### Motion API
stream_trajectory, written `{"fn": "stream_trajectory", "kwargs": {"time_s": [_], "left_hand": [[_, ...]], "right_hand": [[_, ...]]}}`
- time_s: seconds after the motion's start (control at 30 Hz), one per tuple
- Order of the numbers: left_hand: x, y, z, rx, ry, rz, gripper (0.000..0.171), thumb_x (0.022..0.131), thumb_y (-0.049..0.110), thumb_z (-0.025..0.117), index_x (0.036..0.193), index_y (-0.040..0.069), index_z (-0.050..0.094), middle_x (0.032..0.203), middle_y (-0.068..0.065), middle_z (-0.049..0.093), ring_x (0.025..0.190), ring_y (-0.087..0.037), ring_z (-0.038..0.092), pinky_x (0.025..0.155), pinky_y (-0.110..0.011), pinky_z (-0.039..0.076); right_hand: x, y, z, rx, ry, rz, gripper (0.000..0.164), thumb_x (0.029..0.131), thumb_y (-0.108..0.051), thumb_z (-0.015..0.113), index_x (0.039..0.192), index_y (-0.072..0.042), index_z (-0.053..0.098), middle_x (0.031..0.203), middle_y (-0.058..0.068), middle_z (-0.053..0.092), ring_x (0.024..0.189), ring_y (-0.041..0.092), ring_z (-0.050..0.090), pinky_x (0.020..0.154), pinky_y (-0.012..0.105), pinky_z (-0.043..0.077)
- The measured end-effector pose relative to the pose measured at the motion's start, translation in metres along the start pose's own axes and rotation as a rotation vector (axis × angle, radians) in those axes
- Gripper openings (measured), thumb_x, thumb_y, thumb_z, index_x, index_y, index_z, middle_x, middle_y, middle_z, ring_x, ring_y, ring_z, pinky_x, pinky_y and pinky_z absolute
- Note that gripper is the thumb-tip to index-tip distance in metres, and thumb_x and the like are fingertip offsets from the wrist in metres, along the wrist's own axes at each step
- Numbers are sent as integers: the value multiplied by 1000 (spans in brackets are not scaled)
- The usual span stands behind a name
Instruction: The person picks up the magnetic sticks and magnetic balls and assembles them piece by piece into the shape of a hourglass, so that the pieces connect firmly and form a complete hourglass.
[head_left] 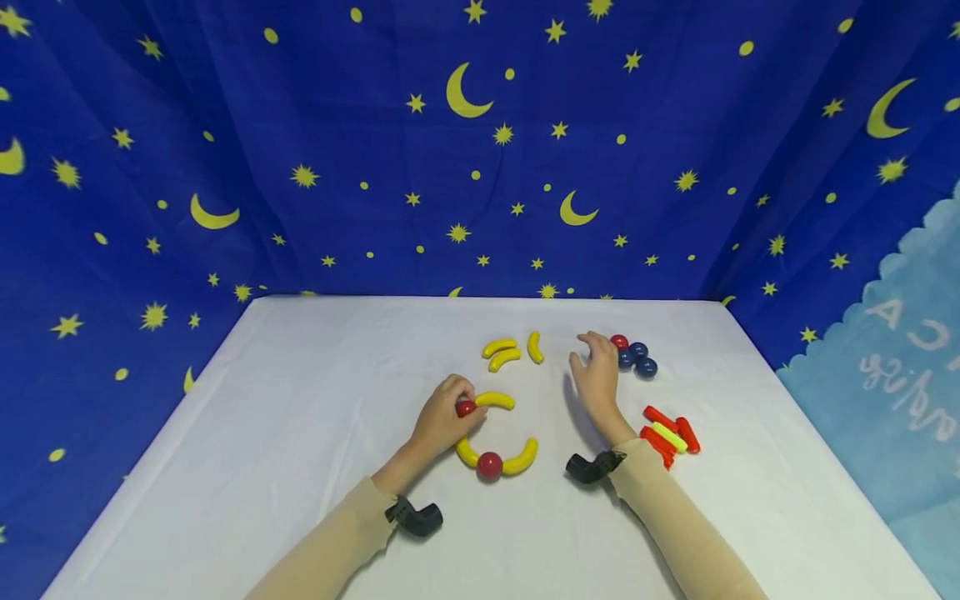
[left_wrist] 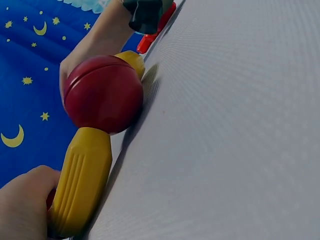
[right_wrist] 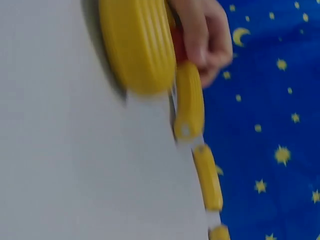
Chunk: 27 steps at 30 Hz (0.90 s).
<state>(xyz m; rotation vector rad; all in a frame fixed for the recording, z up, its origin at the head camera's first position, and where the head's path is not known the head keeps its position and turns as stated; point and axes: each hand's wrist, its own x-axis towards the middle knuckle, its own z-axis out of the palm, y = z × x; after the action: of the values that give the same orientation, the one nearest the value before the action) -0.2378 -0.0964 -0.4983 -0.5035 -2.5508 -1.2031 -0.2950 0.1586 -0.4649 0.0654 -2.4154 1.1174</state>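
Observation:
My left hand [head_left: 442, 414] grips a red ball [head_left: 465, 408] between thumb and fingers. Against that ball lies the end of a yellow curved rod [head_left: 496, 401]. Below the hand, another yellow curved rod [head_left: 467, 452] leads to a second red ball [head_left: 490, 466], and a third rod [head_left: 521, 458] reaches out from its right side; together they form a partial ring. In the left wrist view the second red ball [left_wrist: 104, 95] looms large. My right hand [head_left: 597, 379] hovers with thumb and fingers apart, just left of a cluster of blue balls [head_left: 638, 350] and a red ball [head_left: 618, 342].
Three loose yellow curved rods [head_left: 505, 359] lie beyond the ring. Several red straight rods [head_left: 687, 435] and a yellow-green one [head_left: 669, 437] lie right of my right wrist. A blue star-patterned cloth [head_left: 420, 167] hangs behind the white table [head_left: 315, 358].

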Motion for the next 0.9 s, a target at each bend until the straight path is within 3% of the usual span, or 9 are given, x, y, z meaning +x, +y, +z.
{"fn": "stream_trajectory", "kwargs": {"time_s": [0.1, 0.2, 0.33, 0.6, 0.9], "left_hand": [[0, 1, 0, -4, -14, -51, 21, 79, 19, 73, 85, 12, 54, 89, -3, 59, 81, -13, 51, 69, -23, 43], [1, 3, -1, -11, -39, -104, 18, 80, 16, 70, 94, 11, 58, 96, -5, 65, 88, -16, 58, 77, -28, 49], [1, 6, -1, -28, -69, -147, 28, 81, 13, 67, 109, 10, 61, 105, -9, 67, 96, -21, 61, 88, -38, 50], [0, 3, 0, -17, -47, -164, 28, 82, 15, 67, 109, 10, 63, 94, -9, 67, 84, -19, 59, 76, -32, 47], [2, 4, 2, -97, 26, -235, 22, 84, 16, 66, 105, 11, 65, 88, -6, 68, 76, -13, 55, 69, -23, 43]], "right_hand": [[6, 9, -6, -24, -37, 50, 37, 84, -1, 58, 119, 11, 57, 130, 31, 52, 126, 43, 43, 111, 51, 29], [9, 15, -8, -29, -65, 70, 38, 84, 0, 56, 120, 11, 56, 129, 32, 53, 125, 45, 45, 110, 52, 31], [9, 20, -6, -57, -49, 59, 36, 83, 1, 59, 117, 10, 59, 125, 31, 56, 122, 45, 47, 108, 52, 32], [3, 25, -2, -45, -61, 109, 34, 79, 4, 59, 113, 9, 62, 116, 31, 59, 112, 45, 54, 99, 52, 41], [-6, 16, 10, 142, -80, 194, 38, 78, 1, 66, 115, 7, 60, 114, 27, 63, 103, 36, 60, 91, 46, 49]]}}
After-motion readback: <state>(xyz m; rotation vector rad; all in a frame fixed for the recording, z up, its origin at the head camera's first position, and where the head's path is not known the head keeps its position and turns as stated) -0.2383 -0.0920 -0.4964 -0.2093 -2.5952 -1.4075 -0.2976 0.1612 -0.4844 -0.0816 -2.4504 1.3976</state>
